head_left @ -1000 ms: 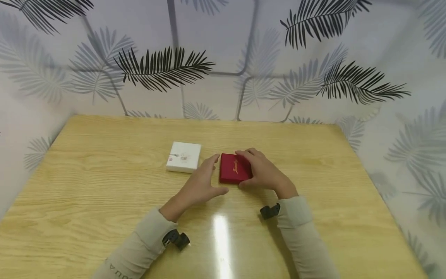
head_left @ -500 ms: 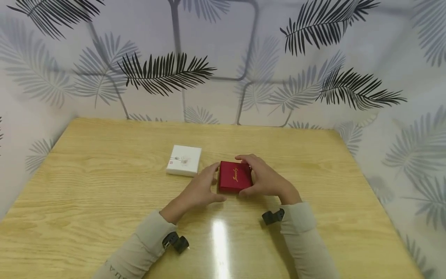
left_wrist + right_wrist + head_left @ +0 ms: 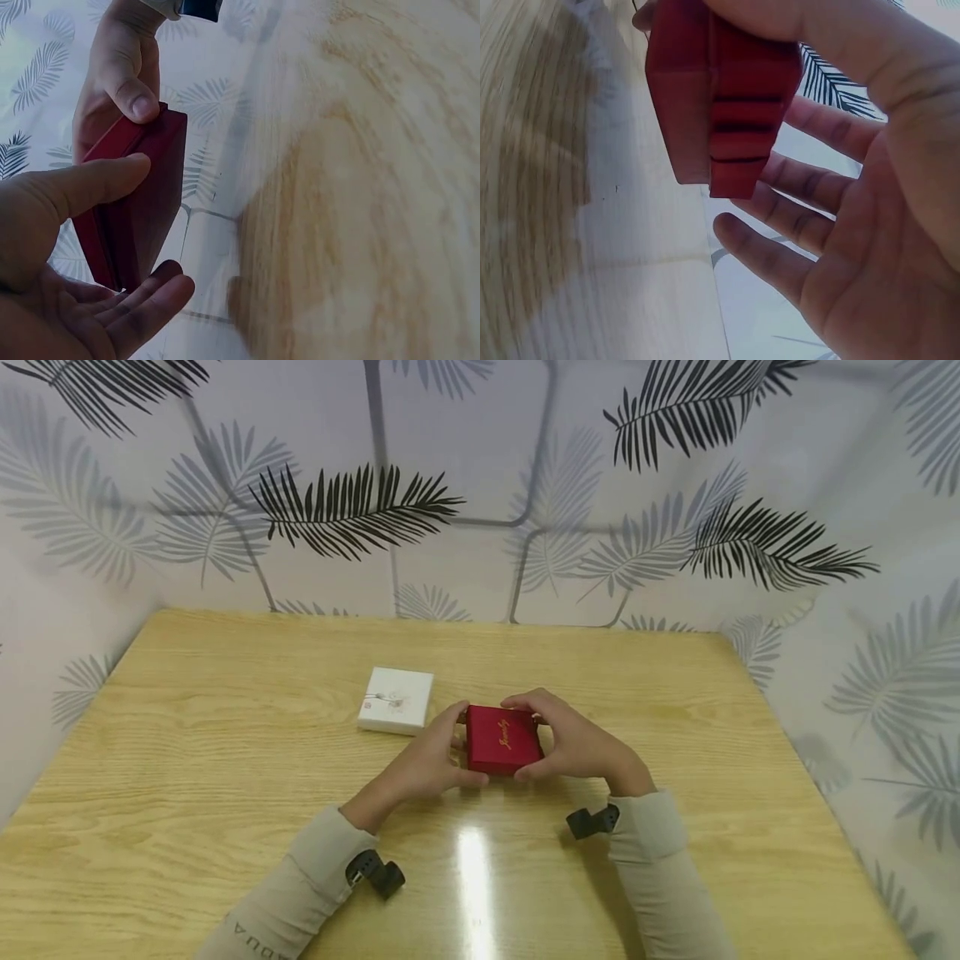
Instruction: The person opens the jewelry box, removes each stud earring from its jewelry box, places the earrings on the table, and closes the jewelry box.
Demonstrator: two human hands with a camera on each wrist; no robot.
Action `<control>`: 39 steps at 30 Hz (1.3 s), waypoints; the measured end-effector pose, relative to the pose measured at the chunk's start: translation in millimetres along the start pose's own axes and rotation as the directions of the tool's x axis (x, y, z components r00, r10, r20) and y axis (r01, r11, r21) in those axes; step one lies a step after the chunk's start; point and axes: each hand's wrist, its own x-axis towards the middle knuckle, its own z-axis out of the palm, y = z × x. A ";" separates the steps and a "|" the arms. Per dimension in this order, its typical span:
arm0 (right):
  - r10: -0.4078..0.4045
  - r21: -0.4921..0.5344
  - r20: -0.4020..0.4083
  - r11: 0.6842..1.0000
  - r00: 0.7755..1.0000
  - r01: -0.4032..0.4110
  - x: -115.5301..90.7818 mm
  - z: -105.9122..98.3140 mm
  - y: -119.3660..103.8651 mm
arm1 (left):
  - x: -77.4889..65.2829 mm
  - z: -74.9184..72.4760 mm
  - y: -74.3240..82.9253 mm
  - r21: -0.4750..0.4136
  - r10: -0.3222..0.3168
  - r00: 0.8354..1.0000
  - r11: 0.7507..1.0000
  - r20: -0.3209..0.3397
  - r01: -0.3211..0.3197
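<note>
A red jewelry box [image 3: 502, 741] with gold lettering on its lid sits between both hands, lid on top. In the wrist views the box appears raised above the tabletop. My right hand [image 3: 581, 745] holds its right side, thumb at the near edge and fingers at the far edge. On the opposite side, my left hand [image 3: 422, 764] pinches the left end. Its thumb [image 3: 112, 180] lies across the box's side in the left wrist view. From the right wrist, the red box [image 3: 679, 105] shows its side wall and a seam. The box's underside is hidden in the head view.
A flat white box [image 3: 397, 697] with a printed flower lies behind and left of the red box, close to my left hand. The wooden table [image 3: 225, 760] meets a leaf-patterned backdrop [image 3: 480, 568] at its far edge.
The red box has come toward me and appears lifted. My left hand has closed in from beside the box to its left end; the right hand has kept hold. The white box stays put.
</note>
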 end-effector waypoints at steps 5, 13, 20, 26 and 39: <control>-0.010 -0.003 0.018 1.000 1.000 0.010 -2.2 -1.0 -4.8 | -0.6 -2.1 -1.2 0.004 0.023 0.999 1.000 0.027 -0.023; -0.011 -0.022 0.024 1.000 1.000 0.011 -4.2 -3.0 -18.4 | -2.6 -8.1 3.7 -0.056 0.025 1.000 0.998 -0.007 -0.025; -0.010 0.065 0.034 0.998 0.999 0.008 -1.8 -1.8 -22.3 | -0.9 -9.8 3.5 -0.126 0.059 0.998 0.990 -0.010 -0.060; -0.016 0.091 0.022 0.996 1.000 0.014 -1.8 -2.5 -23.5 | -1.8 -10.8 1.1 -0.090 0.056 0.998 0.994 -0.018 -0.057; -0.052 0.170 -0.016 0.984 0.999 0.054 -4.9 -7.5 -21.1 | -4.2 -12.3 9.6 -0.085 0.066 0.998 0.994 -0.020 -0.067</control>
